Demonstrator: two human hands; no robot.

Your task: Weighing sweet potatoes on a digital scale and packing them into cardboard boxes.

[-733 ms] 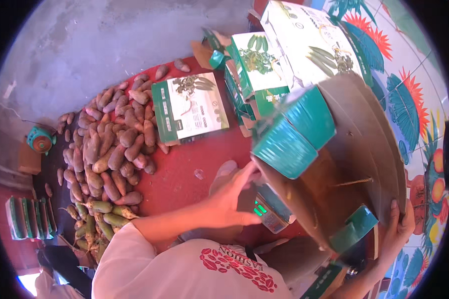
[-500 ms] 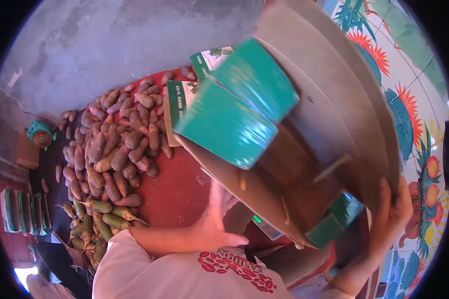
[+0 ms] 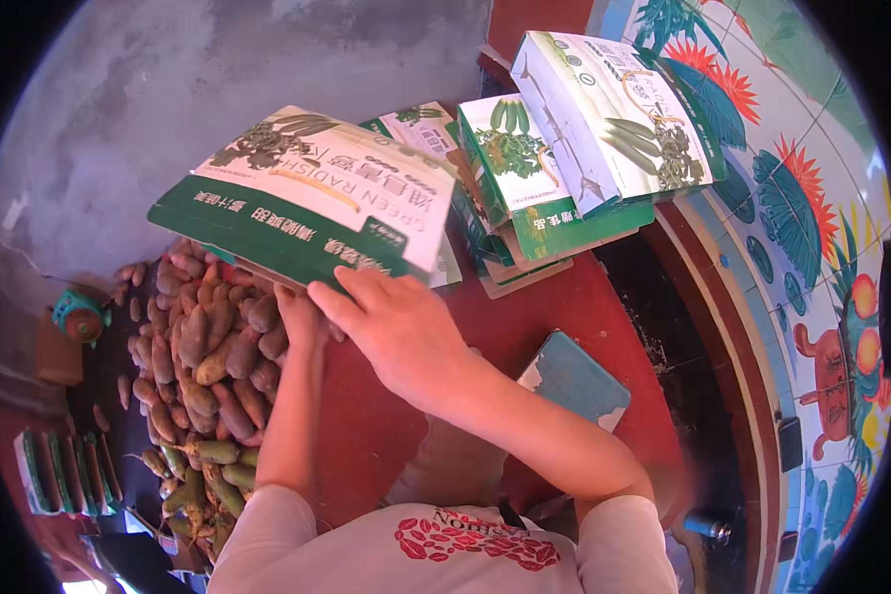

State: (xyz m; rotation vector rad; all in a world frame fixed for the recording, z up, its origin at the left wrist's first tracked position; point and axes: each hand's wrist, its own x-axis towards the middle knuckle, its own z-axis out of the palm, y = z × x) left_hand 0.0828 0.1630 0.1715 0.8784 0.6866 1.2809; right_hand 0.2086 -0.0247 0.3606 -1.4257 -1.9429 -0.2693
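A white and green cardboard carton with pictures of green radishes is tilted in front of me, above the far end of the heap of sweet potatoes. My left hand grips its near lower edge, its fingers partly hidden by the carton. My right hand is closed on the same edge farther right, fingertips over the green band. The right forearm crosses the red surface from the right. Green radishes lie at the near end of the heap.
More printed cartons are stacked at the far right on the red surface. A worn blue flat plate lies near my right forearm. At left are a teal round device and upright green packages. A painted tile wall curves along the right.
The big open carton at the right, its brown inside facing me, is gone from there. Both hands have moved to the left and up, and now hold a carton with its printed face showing.
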